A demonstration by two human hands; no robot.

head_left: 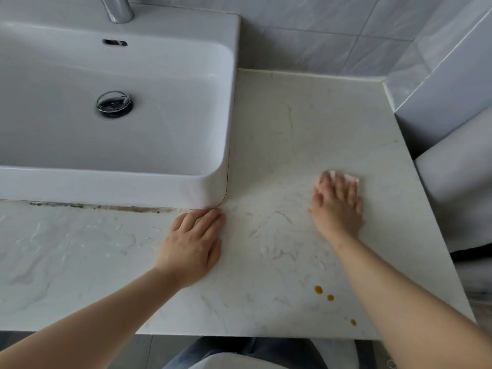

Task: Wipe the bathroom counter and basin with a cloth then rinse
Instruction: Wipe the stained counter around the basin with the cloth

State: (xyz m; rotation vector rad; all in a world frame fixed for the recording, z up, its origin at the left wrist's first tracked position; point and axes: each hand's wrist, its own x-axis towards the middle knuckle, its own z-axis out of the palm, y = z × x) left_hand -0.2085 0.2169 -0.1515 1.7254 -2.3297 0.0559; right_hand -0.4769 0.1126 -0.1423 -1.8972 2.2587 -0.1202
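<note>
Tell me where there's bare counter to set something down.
Widest: the counter between the basin and the tiled wall, beyond the cloth. Also the smeared front strip left of the left hand. Crowded: around the right hand and the orange drops.

A chrome faucet [117, 9] stands at the far left, with only its lower stem in view. Nearer than it sits a dark overflow slot [115, 42], then a round chrome drain stopper [114, 104]. Grey marbled wall tiles [319, 35] cover the back wall and turn a corner at the right. Below that corner is a rounded white fixture [458, 187], cut off by the edge. A dark line of grime [106, 207] runs along a seam at the left. Three orange drops [330, 297] lie in a slanting row at the near right. Blue jeans [239, 352] and grey floor tiles [149, 352] show nearest.
</note>
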